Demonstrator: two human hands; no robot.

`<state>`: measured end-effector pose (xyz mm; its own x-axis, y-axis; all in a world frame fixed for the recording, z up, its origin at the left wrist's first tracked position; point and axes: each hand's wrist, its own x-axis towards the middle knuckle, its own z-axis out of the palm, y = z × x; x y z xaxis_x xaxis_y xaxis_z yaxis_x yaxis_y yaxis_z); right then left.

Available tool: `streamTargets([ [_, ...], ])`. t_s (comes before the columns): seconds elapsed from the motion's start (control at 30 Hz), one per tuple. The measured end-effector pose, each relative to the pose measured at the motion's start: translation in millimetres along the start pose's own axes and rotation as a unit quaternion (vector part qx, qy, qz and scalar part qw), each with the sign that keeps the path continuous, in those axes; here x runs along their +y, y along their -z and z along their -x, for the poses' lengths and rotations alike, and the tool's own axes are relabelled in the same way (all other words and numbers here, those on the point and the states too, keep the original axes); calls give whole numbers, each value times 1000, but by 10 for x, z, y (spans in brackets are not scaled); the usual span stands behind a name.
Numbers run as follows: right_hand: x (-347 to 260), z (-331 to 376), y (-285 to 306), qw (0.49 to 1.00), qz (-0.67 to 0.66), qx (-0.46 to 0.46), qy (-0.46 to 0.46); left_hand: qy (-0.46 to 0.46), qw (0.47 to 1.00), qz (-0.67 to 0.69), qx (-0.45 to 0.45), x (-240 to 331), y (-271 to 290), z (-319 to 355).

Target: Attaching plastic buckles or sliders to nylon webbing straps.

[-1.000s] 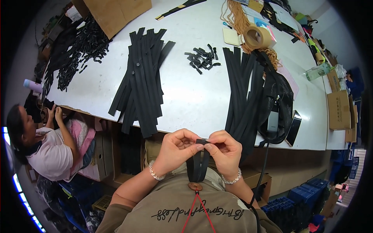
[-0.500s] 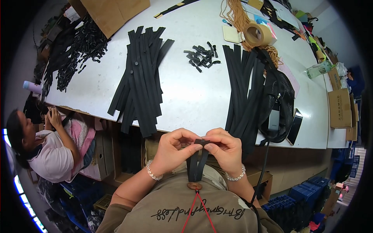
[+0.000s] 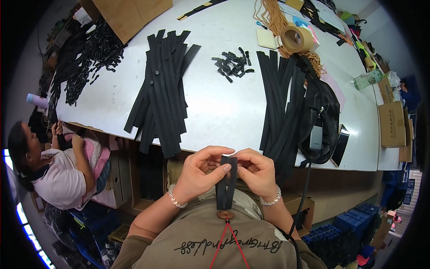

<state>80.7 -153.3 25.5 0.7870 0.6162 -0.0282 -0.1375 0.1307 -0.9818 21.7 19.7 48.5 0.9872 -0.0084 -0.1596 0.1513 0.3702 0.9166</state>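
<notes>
My left hand [image 3: 200, 172] and my right hand [image 3: 255, 172] meet just below the table's near edge, both pinching the top of a black zipper strip [image 3: 226, 188] that hangs down toward my chest. The strip's upper end sits between my fingertips; whether a small slider is there is hidden by my fingers. On the white table [image 3: 224, 112] ahead lie a fanned pile of black strips [image 3: 161, 94] on the left, a second pile of black strips [image 3: 280, 103] on the right, and a small heap of black sliders [image 3: 233, 65] between them.
A roll of brown tape [image 3: 298, 38] and tan cord sit at the far right. A black bag [image 3: 320, 116] with a phone rests on the right. Loose black parts [image 3: 87, 58] cover the far left. Another person [image 3: 58, 166] sits at left. Cardboard boxes [image 3: 392, 123] stand at right.
My fingers have shifted slightly on the top of the strip; my hands stay in the same place. The seated person's hands moved a little.
</notes>
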Motion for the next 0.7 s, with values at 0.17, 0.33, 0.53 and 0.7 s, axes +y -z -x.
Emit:
streamTargets([
  [0.17, -12, -24, -17, 1000, 27, -5, 16, -30, 997, -71, 2, -52, 53, 2],
  [0.33, -4, -11, -14, 993, 102, 5, 62, -85, 973, -216, -4, 15, 74, -16],
  [0.53, 42, 60, -216, 978, 105, 114, 137, -122, 960, -252, -24, 71, 77, -35],
  [0.7, 93, 89, -291, 987, -68, 143, 3, -81, 974, -210, -19, 19, 47, -51],
])
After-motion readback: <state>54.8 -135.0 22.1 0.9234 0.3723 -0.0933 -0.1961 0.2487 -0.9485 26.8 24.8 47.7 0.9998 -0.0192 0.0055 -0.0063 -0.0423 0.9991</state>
